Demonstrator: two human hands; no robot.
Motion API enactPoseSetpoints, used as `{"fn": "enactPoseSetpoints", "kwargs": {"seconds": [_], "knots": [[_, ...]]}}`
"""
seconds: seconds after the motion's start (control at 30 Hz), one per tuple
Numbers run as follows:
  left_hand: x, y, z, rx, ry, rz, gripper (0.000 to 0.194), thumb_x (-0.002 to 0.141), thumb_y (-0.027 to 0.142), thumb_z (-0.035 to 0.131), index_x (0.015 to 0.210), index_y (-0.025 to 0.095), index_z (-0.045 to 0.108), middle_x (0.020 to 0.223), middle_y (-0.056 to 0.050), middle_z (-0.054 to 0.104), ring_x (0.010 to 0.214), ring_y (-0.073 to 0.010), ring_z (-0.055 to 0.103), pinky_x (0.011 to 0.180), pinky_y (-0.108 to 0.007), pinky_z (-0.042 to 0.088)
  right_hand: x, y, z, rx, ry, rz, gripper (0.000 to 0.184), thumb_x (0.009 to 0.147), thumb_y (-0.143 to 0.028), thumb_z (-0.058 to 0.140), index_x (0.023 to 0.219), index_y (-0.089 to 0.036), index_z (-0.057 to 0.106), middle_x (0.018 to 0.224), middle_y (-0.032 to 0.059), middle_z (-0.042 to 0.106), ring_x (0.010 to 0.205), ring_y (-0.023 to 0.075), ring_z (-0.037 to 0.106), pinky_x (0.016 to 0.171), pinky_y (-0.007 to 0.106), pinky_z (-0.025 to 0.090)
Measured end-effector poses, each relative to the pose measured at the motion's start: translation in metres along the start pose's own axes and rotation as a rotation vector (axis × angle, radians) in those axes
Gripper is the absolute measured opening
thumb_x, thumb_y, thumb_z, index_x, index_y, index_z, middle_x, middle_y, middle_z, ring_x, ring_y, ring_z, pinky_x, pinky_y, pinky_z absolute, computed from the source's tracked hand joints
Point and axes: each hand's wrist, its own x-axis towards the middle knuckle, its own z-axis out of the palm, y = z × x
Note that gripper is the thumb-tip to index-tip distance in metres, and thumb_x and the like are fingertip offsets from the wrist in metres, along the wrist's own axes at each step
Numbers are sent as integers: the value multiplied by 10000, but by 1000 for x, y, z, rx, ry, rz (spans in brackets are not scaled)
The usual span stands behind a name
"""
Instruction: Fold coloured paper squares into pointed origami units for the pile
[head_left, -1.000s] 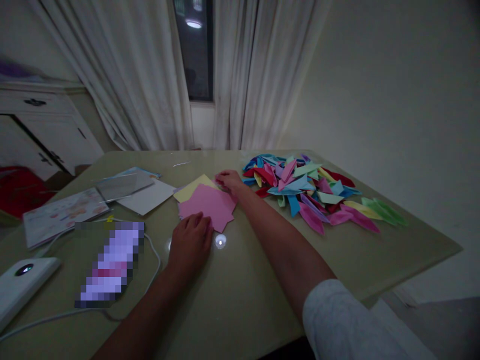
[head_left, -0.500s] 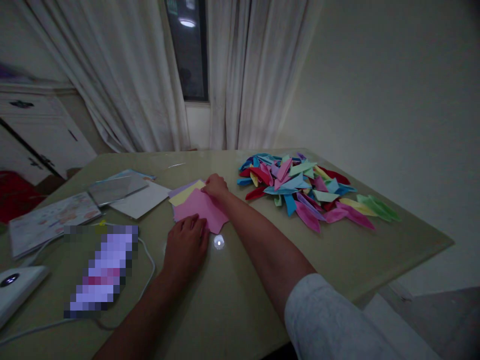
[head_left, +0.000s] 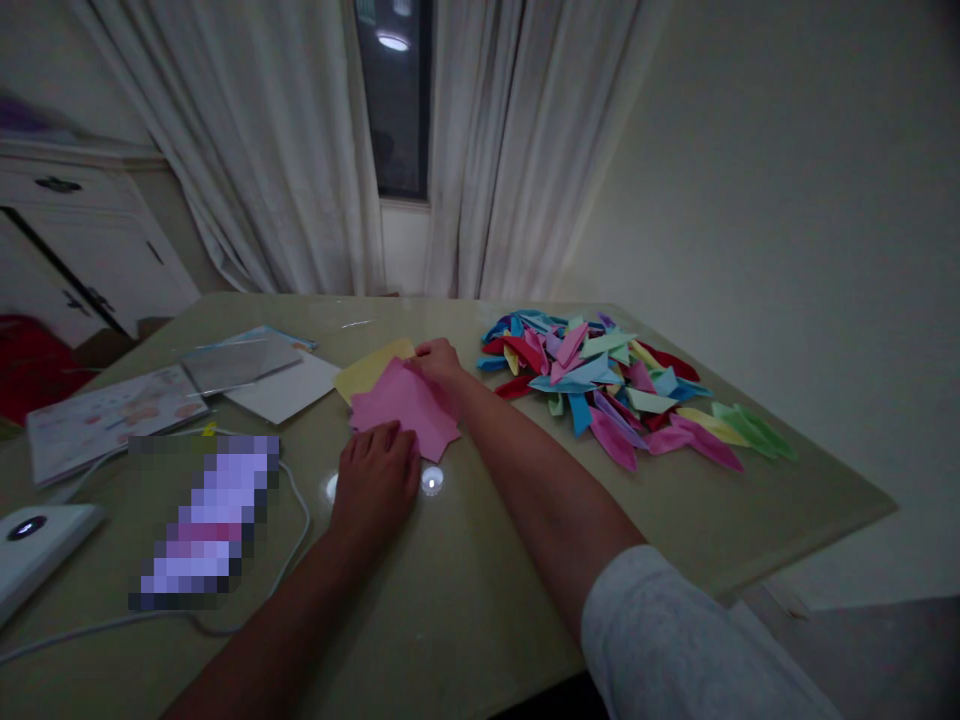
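The fingers of the left hand (head_left: pixel 377 480) lie side by side, tips bent down on the near left part of the pink paper (head_left: pixel 409 405). Those of the right hand (head_left: pixel 436 365) are gathered at its far edge; from here I can't tell whether they clamp it.

The pink paper sits between the two hands on the table (head_left: pixel 465 600), one corner toward eleven o'clock and another toward five. It looks about as broad as long, so I can't pick out a long axis. Yellow paper (head_left: pixel 371 370) shows from under it at ten o'clock.

Over at two o'clock from it there's a heap of folded colored papers (head_left: pixel 592 370). A white card (head_left: pixel 281 390) lies at nine o'clock, and the blurred-out phone (head_left: pixel 210 525) at eight, its long axis running from one to seven, with a white cable (head_left: pixel 304 495) curving beside it.
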Motion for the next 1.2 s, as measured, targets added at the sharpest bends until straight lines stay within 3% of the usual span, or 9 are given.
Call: {"fn": "enactPoseSetpoints", "kwargs": {"seconds": [0.27,0.5,0.63,0.73,0.83,0.93,1.07,1.13,1.2], "knots": [[1,-1,2,7,-3,12,352,1047,293,494,1252,166,750,1357,-187,717,1207,-384,665,1063,-554,493,-4,-15,-19,-16,90,-39,177,921,-329,781,836,-179,819,676,-17,637,722,155,605,686,251,400],[0,-2,5,-25,124,-27,556,987,312,566,1462,26,607,1415,-279,640,1268,-450,604,1078,-581,483,-10,-29,-61,-25,387,-97,341,1138,-305,381,1137,-210,709,1116,116,715,1040,262,632,880,329,438],[4,-4,9,-213,257,-29,881,965,357,616,1688,21,243,1483,-317,588,1297,-466,599,1074,-631,485,-21,-21,-90,-39,297,-179,267,1112,-286,464,1009,-183,688,1001,77,684,973,227,597,869,307,426],[8,-4,8,-559,276,-6,1002,956,435,660,1731,123,107,1399,-240,670,1130,-367,702,941,-549,586,-38,-6,-103,-45,108,-249,272,1063,-293,583,843,-164,679,828,14,636,828,172,553,791,269,413],[7,1,-1,-848,148,34,779,963,503,673,1642,215,420,1090,-96,767,894,-255,743,771,-396,629,-58,9,-106,-29,-62,-276,273,1025,-287,649,795,-148,693,742,-10,616,741,145,536,717,252,399],[5,9,-13,-906,146,111,388,903,532,748,1152,241,806,930,-67,790,812,-234,732,719,-333,606,-74,20,-103,13,-141,-275,232,1002,-307,693,837,-145,718,767,-7,646,735,137,565,694,239,409],[4,15,-21,-975,204,-9,265,892,489,768,837,231,790,825,-52,781,763,-218,715,654,-288,560,-85,30,-96,102,-117,-238,124,993,-280,693,1029,-165,720,914,4,692,795,136,610,708,224,452],[6,14,-19,-1091,230,-123,264,864,465,811,937,225,729,772,-15,751,699,-197,703,595,-258,535,-88,33,-94,152,-101,-213,102,985,-254,687,1034,-168,713,910,3,691,793,136,614,710,225,472],[8,10,-15,-1189,246,-180,512,806,480,871,1196,253,628,811,11,762,671,-195,721,572,-255,551,-90,36,-90,209,-91,-190,113,976,-273,700,1020,-170,714,867,0,689,770,139,621,705,233,493]]}}
